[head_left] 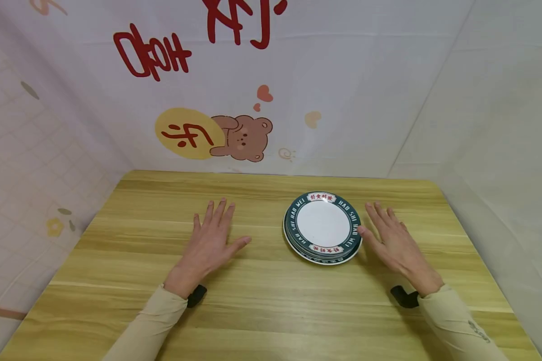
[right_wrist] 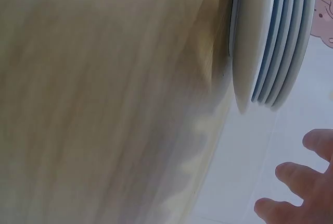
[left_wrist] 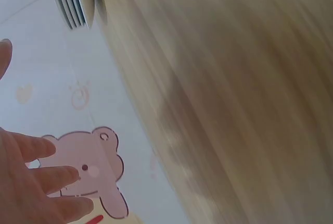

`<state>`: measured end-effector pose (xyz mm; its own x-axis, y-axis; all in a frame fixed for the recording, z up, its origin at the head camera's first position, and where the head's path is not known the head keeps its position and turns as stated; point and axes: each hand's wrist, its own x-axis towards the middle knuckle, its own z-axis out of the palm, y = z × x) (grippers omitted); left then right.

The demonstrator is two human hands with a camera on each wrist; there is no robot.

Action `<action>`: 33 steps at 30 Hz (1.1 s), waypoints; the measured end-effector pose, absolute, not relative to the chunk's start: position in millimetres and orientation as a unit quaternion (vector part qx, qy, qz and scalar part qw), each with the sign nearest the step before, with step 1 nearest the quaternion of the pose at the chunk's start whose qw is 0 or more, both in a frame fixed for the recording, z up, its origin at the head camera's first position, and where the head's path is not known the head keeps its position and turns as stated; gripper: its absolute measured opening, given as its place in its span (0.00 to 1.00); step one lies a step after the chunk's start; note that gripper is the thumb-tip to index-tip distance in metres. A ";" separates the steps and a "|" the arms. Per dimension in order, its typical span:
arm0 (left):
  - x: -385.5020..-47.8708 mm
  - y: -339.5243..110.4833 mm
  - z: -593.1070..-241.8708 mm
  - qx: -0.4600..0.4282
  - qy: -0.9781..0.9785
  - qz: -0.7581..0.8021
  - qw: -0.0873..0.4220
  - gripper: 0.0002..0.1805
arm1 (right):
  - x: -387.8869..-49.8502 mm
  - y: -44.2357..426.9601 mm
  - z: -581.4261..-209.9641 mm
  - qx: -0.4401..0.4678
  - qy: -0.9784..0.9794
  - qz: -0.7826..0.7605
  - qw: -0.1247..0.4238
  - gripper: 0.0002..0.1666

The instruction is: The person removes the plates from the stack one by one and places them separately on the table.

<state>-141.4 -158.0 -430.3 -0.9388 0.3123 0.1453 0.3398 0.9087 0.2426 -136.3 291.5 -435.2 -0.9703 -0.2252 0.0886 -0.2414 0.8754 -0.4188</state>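
A stack of several plates with dark green rims and white centres sits right of the table's middle. Its lowest plate looks wider than the ones above. In the right wrist view the stacked plates show edge-on. My right hand hovers just right of the stack, fingers spread, thumb tip close to the rim; whether it touches I cannot tell. My left hand is left of the stack, well apart from it, with fingers spread and nothing held. Part of the plates appears at the top of the left wrist view.
The wooden table runs back to a white cloth wall printed with red characters and a bear. Pale cloth also hangs along the left and right sides. Black straps circle the wrists below the sleeves.
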 end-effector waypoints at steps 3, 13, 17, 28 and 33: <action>-140.9 -150.5 -428.7 -0.170 -0.972 -0.153 0.051 0.52 | -136.3 289.6 -435.7 0.121 -0.964 0.235 0.012 0.44; -141.0 -125.1 -425.8 -0.171 -0.952 -0.251 0.026 0.48 | -137.0 283.9 -430.5 0.103 -0.950 0.294 -0.007 0.43; -140.6 -116.3 -426.0 -0.166 -0.945 -0.283 0.010 0.47 | -137.4 282.5 -429.3 0.095 -0.944 0.315 -0.010 0.42; -143.7 -90.3 -429.4 -0.139 -0.910 -0.389 -0.033 0.40 | -137.1 277.7 -426.8 0.082 -0.933 0.351 -0.003 0.40; -145.7 -80.3 -432.6 -0.132 -0.883 -0.448 -0.043 0.37 | -136.7 274.8 -426.0 0.065 -0.929 0.364 -0.007 0.40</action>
